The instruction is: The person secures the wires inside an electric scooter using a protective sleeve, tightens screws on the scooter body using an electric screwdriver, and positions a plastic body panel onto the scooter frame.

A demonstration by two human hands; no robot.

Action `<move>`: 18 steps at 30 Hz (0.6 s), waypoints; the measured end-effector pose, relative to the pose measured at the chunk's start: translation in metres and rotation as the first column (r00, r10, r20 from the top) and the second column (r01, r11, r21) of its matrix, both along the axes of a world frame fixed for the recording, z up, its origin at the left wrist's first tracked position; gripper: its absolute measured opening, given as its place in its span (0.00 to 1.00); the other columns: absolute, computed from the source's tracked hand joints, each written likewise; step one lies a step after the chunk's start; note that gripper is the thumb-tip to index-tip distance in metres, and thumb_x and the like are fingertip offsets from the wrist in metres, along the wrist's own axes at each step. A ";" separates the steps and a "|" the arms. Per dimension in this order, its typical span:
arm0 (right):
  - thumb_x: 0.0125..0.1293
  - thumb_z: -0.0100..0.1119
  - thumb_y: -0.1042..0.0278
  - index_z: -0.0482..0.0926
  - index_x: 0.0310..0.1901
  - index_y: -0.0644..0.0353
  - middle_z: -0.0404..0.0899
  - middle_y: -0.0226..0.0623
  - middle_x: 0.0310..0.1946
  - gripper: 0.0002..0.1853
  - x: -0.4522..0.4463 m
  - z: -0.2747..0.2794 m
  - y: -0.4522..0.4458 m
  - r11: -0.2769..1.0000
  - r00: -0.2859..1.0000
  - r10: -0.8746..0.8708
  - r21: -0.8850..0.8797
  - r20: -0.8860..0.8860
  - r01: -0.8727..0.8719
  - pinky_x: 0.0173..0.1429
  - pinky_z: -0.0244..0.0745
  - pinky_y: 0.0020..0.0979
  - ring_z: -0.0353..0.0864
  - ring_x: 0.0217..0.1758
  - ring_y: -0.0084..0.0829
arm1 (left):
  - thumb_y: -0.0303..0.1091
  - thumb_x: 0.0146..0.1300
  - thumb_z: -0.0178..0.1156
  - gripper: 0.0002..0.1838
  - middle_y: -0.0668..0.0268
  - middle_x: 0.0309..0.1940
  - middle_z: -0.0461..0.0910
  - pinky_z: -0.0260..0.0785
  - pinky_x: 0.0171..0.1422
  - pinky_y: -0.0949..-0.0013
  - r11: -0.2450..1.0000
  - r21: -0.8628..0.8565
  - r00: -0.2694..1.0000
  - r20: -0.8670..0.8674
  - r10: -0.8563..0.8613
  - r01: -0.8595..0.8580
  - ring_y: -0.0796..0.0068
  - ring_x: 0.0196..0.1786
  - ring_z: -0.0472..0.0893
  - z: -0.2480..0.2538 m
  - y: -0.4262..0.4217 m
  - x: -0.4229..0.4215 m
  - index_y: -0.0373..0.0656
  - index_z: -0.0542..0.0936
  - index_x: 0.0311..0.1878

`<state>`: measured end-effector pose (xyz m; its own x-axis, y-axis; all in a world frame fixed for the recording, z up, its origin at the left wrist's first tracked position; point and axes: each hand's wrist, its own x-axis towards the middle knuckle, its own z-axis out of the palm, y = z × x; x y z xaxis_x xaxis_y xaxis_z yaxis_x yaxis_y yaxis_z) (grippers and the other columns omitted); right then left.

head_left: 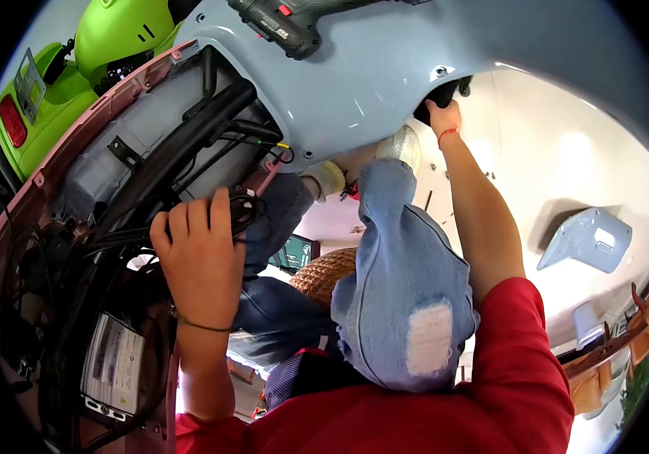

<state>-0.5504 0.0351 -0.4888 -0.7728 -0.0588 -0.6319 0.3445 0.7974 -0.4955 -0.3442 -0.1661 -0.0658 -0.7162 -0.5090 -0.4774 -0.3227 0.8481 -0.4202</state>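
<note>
My left hand [202, 250] lies over a bundle of black cables [131, 237] beside the black frame tube [154, 163] of an opened vehicle body. Its fingers are bent over the cables, the thumb side hidden. Farther off, my right hand [445, 117] is closed on a black part [443, 92] at the lower edge of the grey-blue body panel [340, 98]. The panel hides some of that black part. A red string circles my right wrist.
A black power drill [290, 26] rests on the panel. A loose grey-blue piece [589, 238] lies on the pale floor at right, near small scattered parts. A silver control box [113, 363] sits inside the frame. A green vehicle [45, 113] stands at upper left.
</note>
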 end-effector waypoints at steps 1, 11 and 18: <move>0.53 0.70 0.53 0.77 0.48 0.71 0.82 0.54 0.45 0.29 0.006 0.011 0.010 0.994 0.998 -0.063 -0.087 -0.021 0.061 0.56 0.74 0.37 0.82 0.50 0.46 | 0.31 0.49 0.67 0.31 0.64 0.50 0.75 0.52 0.72 0.52 0.995 0.096 1.000 -0.023 0.016 -0.013 0.62 0.59 0.71 0.010 0.005 -0.006 0.47 0.73 0.60; 0.68 0.61 0.68 0.73 0.54 0.65 0.79 0.32 0.47 0.16 0.034 0.325 0.123 0.702 0.949 -0.304 -0.694 -0.087 0.161 0.56 0.70 0.25 0.76 0.50 0.22 | 0.22 0.63 0.58 0.09 0.57 0.44 0.82 0.70 0.57 0.68 0.497 0.854 0.586 -0.484 0.650 0.155 0.64 0.49 0.81 0.048 0.085 -0.015 0.35 0.80 0.46; 0.62 0.62 0.76 0.64 0.66 0.66 0.76 0.38 0.55 0.31 0.084 0.504 0.086 0.446 0.960 0.140 -0.849 -0.244 -0.281 0.60 0.70 0.26 0.77 0.54 0.26 | 0.30 0.61 0.67 0.36 0.57 0.65 0.66 0.63 0.67 0.65 -0.105 0.810 0.377 -0.150 0.914 0.577 0.66 0.65 0.69 0.087 0.131 0.011 0.36 0.59 0.69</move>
